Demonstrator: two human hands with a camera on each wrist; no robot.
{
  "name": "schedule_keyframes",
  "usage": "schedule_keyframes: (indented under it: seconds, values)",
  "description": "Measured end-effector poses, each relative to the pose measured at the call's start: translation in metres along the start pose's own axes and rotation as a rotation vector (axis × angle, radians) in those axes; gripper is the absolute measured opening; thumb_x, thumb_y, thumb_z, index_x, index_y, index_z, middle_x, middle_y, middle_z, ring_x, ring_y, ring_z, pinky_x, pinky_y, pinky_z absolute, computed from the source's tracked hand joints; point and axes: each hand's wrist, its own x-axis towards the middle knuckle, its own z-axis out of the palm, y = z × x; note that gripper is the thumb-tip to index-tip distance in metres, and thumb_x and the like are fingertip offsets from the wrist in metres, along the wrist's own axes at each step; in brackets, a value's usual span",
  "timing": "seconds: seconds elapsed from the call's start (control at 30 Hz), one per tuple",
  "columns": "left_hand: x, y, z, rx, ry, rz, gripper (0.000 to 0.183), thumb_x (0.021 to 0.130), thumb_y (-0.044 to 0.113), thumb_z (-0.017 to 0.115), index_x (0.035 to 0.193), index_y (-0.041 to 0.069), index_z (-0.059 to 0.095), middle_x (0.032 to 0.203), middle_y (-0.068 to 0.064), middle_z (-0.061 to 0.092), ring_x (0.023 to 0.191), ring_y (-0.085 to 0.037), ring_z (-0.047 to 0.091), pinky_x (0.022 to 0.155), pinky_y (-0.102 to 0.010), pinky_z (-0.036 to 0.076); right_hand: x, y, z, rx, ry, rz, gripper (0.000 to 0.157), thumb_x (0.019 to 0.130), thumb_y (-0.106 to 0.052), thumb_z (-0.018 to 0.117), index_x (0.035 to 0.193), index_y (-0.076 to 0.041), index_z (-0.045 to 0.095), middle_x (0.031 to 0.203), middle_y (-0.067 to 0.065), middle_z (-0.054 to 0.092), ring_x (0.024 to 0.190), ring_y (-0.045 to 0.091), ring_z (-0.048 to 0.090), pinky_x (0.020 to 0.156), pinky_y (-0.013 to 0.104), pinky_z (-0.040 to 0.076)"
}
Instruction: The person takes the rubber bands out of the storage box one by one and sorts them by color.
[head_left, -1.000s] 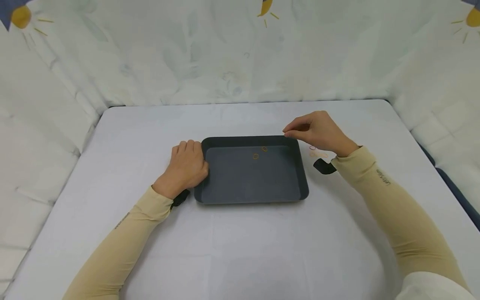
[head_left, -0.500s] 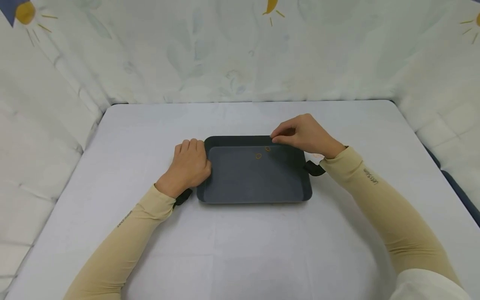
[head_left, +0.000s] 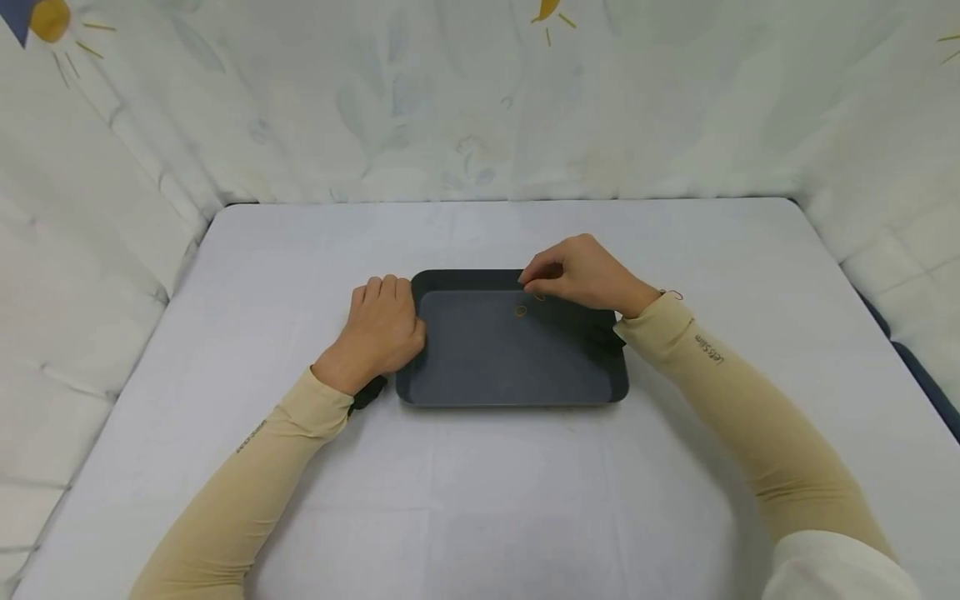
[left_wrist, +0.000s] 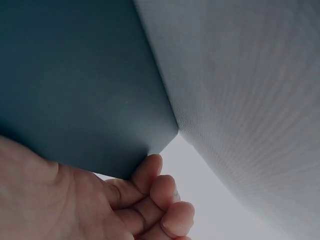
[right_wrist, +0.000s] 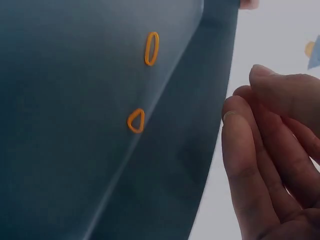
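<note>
A dark grey rectangular tray point(head_left: 502, 358) lies on the white table. My left hand point(head_left: 380, 329) grips its left side, the fingers curled at the corner in the left wrist view. Two small orange rubber bands rest on the tray floor close to its far wall; one rubber band point(right_wrist: 156, 49) is long and narrow, the other rubber band point(right_wrist: 142, 121) nearly triangular. My right hand point(head_left: 581, 271) hovers over the far right rim, fingers loosely bent and thumb close to them. Nothing shows between those fingertips in the right wrist view.
Beside the right sleeve point(head_left: 705, 367), a few thin rubber bands point(head_left: 678, 293) on the table are partly covered by the wrist. White patterned fabric point(head_left: 480, 108) hangs behind the table and along both sides.
My right hand has moved left and slightly nearer, from the tray's far right corner to over the rim by the orange rubber bands. The left hand keeps its grip on the tray.
</note>
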Motion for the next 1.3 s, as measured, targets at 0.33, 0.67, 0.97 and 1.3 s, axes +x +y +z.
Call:
schedule_keyframes:
  seconds: [0.33,0.67,0.97,1.3]
  values:
    - [-0.004,0.002,0.000,0.001,0.021,0.010,0.019,0.097,0.015,0.036,0.095,-0.002,0.046,0.095,-0.017,0.044,0.094,-0.036,0.040,0.089,-0.049,0.034,0.008,-0.003,0.017,-0.056,-0.059,-0.013,0.011,0.093,-0.016,0.077,0.102,-0.011,0.082,0.094,0.000,0.081,0.082,0.013,0.072,0.074,0.031,0.054]
    - [-0.005,0.004,0.000,0.020,0.057,0.025,0.019,0.097,0.015,0.038,0.094,-0.002,0.047,0.093,-0.017,0.045,0.093,-0.037,0.043,0.088,-0.049,0.036,0.007,-0.001,0.022,-0.083,-0.080,0.015,0.014,0.091,-0.014,0.078,0.104,-0.011,0.081,0.099,0.003,0.082,0.087,0.015,0.075,0.076,0.032,0.058]
    - [-0.005,0.004,0.000,0.023,0.052,0.019,0.020,0.097,0.015,0.038,0.094,-0.002,0.047,0.093,-0.018,0.046,0.093,-0.037,0.043,0.088,-0.049,0.036,0.007,0.001,0.025,-0.109,-0.106,-0.003,0.018,0.092,-0.009,0.077,0.109,-0.008,0.080,0.103,0.006,0.082,0.094,0.017,0.078,0.078,0.032,0.060]
    - [-0.005,0.004,-0.002,0.011,0.033,0.014,0.019,0.098,0.015,0.037,0.095,-0.002,0.047,0.094,-0.017,0.045,0.094,-0.037,0.042,0.089,-0.049,0.036,0.007,0.001,0.027,-0.118,-0.139,-0.015,0.018,0.089,-0.010,0.080,0.107,-0.011,0.081,0.105,0.005,0.081,0.097,0.018,0.077,0.083,0.034,0.059]
